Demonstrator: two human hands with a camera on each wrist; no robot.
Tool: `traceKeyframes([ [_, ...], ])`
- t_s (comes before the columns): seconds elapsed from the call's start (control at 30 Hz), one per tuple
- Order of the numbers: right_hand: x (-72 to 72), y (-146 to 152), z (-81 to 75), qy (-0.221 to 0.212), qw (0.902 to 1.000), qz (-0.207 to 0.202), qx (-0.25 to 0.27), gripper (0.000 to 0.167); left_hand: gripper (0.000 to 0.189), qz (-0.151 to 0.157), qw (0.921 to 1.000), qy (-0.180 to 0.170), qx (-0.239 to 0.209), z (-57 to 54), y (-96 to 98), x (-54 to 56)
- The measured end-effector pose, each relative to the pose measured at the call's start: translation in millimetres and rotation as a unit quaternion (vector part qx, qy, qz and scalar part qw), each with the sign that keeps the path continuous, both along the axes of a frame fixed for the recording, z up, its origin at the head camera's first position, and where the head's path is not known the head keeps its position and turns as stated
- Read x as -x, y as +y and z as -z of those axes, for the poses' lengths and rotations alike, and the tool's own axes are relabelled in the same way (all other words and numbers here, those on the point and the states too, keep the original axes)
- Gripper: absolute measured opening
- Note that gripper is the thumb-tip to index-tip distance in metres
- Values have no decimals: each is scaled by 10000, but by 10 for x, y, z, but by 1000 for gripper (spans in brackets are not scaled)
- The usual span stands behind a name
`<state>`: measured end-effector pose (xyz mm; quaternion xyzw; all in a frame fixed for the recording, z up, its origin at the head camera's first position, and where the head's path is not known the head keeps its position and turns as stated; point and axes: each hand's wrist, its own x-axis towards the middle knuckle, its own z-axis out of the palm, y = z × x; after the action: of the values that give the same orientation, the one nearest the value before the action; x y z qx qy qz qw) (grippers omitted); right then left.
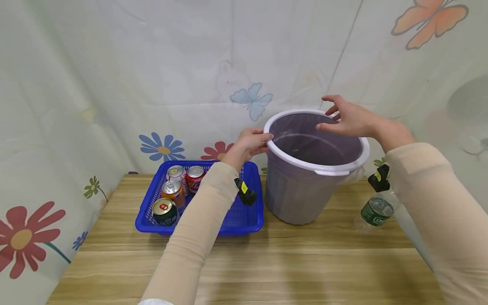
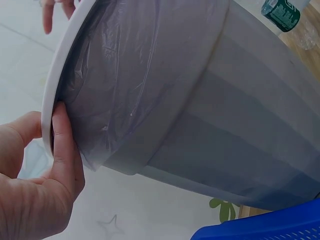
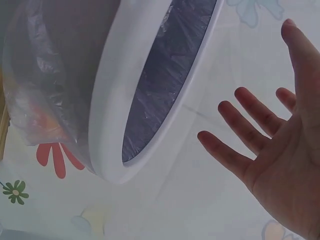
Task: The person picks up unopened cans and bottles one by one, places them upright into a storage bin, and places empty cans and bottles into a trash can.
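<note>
My left hand (image 1: 249, 146) pinches the white rim of the gray bin (image 1: 305, 190), which stands on the table (image 1: 267, 262) just past my arms and has a thin plastic bag lining it. My right hand (image 1: 348, 118) floats over the far side of the rim with its fingers spread and holds nothing. Under my left arm sits a blue basket (image 1: 244, 220) with four cans (image 1: 177, 192), and a plastic bottle (image 1: 375, 209) lies under my right arm.

Left hand (image 2: 35, 190) gripping white rim of lined grey bin (image 2: 200, 100); blue basket (image 2: 265, 225) corner at lower right, green-labelled bottle (image 2: 281, 12) top right.
</note>
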<state>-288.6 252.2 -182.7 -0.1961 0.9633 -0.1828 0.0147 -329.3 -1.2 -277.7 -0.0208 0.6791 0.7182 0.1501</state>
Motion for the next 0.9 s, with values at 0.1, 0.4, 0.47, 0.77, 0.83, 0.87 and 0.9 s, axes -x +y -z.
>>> traceKeyframes([
  [0.1, -9, -6, -12, -38, 9999, 20, -119, 80, 39, -25, 10000, -16, -31, -2, 0, 0],
  [0.4, -45, 27, 4, -9, 9998, -64, -204, 77, 40, 6, 10000, -14, 22, -3, -18, 3],
  [0.47, -61, 39, 12, 48, 9997, -103, -206, 76, 40, 2, 10000, -15, 24, 0, -20, 3],
  [0.77, -129, 67, 19, 297, 9991, -290, 14, 69, 39, 17, 10000, 18, 30, -2, -31, 3],
  [0.83, -143, 76, 21, 434, 9986, -303, 98, 66, 39, 11, 10000, 20, 41, -8, -37, 1],
  [0.87, -150, 82, 22, 519, 9981, -309, 139, 65, 39, 8, 10000, 17, 47, -11, -38, -2],
  [0.9, -161, 87, 22, 604, 9975, -318, 202, 64, 39, 11, 10000, 19, 46, -10, -39, -2],
])
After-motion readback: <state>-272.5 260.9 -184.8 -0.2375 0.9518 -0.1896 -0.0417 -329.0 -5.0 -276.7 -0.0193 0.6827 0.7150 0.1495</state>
